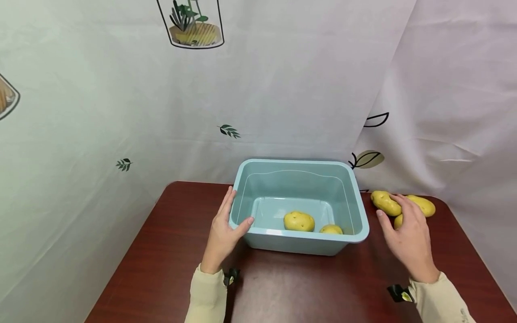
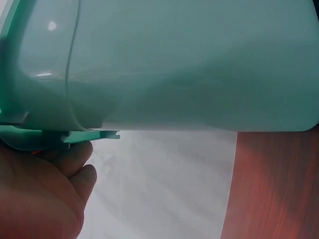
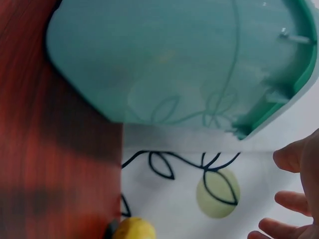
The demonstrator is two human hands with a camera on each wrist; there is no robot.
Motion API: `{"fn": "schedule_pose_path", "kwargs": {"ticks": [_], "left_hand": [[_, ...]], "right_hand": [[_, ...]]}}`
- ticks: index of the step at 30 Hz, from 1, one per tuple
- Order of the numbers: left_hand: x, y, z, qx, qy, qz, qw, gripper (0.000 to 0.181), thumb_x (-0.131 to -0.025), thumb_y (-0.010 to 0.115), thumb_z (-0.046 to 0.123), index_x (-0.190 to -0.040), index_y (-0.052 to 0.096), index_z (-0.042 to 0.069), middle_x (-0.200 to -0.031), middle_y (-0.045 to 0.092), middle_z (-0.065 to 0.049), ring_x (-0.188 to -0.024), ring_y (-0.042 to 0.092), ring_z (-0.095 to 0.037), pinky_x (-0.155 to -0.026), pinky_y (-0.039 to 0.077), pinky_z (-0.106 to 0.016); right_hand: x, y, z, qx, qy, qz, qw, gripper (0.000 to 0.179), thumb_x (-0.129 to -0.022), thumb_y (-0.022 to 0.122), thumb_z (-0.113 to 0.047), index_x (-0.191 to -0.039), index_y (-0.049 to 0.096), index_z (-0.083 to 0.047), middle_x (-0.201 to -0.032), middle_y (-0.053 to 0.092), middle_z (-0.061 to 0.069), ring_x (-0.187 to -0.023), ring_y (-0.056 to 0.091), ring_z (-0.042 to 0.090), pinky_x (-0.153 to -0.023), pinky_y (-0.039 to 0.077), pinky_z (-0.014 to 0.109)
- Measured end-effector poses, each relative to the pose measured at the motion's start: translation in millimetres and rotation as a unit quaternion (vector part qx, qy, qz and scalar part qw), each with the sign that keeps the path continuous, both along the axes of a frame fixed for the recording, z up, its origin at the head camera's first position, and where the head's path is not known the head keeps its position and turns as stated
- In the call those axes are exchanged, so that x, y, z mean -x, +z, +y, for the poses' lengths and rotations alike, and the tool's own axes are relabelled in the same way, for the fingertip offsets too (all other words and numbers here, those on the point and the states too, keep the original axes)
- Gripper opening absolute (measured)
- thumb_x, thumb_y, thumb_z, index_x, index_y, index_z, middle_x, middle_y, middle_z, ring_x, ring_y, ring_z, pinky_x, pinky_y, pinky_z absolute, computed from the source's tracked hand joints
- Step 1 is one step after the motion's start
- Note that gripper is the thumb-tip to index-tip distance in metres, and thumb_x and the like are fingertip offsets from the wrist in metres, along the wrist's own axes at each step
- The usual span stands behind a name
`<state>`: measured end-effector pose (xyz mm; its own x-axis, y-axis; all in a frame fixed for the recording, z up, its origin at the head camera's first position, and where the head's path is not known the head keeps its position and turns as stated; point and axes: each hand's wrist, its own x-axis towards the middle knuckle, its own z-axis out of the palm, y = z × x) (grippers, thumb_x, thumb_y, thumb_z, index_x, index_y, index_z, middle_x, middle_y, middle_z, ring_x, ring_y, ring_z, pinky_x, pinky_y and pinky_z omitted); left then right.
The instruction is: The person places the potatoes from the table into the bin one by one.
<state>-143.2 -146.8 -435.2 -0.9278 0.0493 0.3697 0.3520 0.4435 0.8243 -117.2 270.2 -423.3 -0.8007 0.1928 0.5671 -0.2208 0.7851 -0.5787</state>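
A light blue plastic basin [image 1: 299, 244] stands on the table with two yellow potatoes inside: one whole potato [image 1: 299, 221] near the middle, and a second potato [image 1: 332, 229] partly hidden by the front wall. My left hand [image 1: 222, 233] rests against the basin's front left corner, its fingers extended along the left rim and its thumb by the front rim. To the right of the basin, my right hand [image 1: 409, 235] hovers with spread fingers at a group of potatoes. A left potato [image 1: 385, 203], a right potato [image 1: 422, 205] and a partly covered potato [image 1: 398, 221] show around it.
The dark red wooden table [image 1: 169, 251] reaches toward me on both sides of the basin. Behind it hangs a pale cloth [image 1: 299, 89] printed with leaves and plant jars, close to the basin's far side.
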Motion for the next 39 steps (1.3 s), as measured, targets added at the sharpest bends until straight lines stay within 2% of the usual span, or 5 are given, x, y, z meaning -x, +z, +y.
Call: {"fn": "schedule_pose_path", "kwargs": {"ticks": [6,15,22,31,39], "left_hand": [[1.1,-0.7,0.4,0.003,-0.001,0.0,1.0,0.085,-0.088,0.078,0.035,-0.158,0.034,0.014,-0.163,0.025,0.012,-0.148,0.027,-0.014,-0.116,0.027,-0.053],[1.3,-0.8,0.8,-0.001,-0.002,0.005,1.0,0.085,-0.088,0.079,0.033,-0.158,0.034,0.014,-0.163,0.025,0.012,-0.148,0.027,-0.014,-0.116,0.027,-0.052],[0.9,-1.4,0.8,-0.001,0.0,0.002,1.0,0.085,-0.088,0.078,0.035,-0.158,0.034,0.014,-0.163,0.024,0.012,-0.149,0.027,-0.013,-0.116,0.027,-0.053],[1.3,-1.8,0.7,-0.002,0.001,0.002,1.0,0.084,-0.089,0.078,0.035,-0.157,0.035,0.013,-0.163,0.025,0.013,-0.149,0.027,-0.013,-0.116,0.027,-0.053],[0.7,-1.7,0.9,-0.004,0.002,0.005,1.0,0.084,-0.088,0.078,0.034,-0.158,0.035,0.014,-0.163,0.025,0.012,-0.148,0.027,-0.014,-0.116,0.028,-0.053]], "right_hand": [[4.7,-13.4,12,-0.006,-0.012,-0.018,0.9998,0.051,-0.088,0.072,-0.011,-0.133,0.056,0.009,-0.134,0.052,0.033,-0.126,0.043,0.052,-0.108,0.03,0.063],[11.1,-31.9,32,-0.007,-0.043,-0.076,0.9962,0.057,-0.09,0.072,-0.017,-0.136,0.052,0.01,-0.141,0.044,0.035,-0.128,0.038,0.058,-0.107,0.027,0.067],[14.4,-41.5,42,-0.004,-0.048,-0.091,0.9947,0.057,-0.091,0.071,-0.018,-0.138,0.051,0.009,-0.143,0.041,0.037,-0.128,0.035,0.061,-0.102,0.028,0.071],[16.6,-52.1,54,-0.004,-0.074,-0.151,0.9857,0.059,-0.091,0.069,-0.021,-0.139,0.049,0.007,-0.143,0.036,0.038,-0.127,0.031,0.062,-0.094,0.031,0.071],[21.6,-56.2,64,-0.017,-0.069,-0.176,0.9818,0.069,-0.092,0.069,-0.026,-0.142,0.04,0.011,-0.149,0.026,0.043,-0.134,0.021,0.064,-0.097,0.027,0.076]]}}
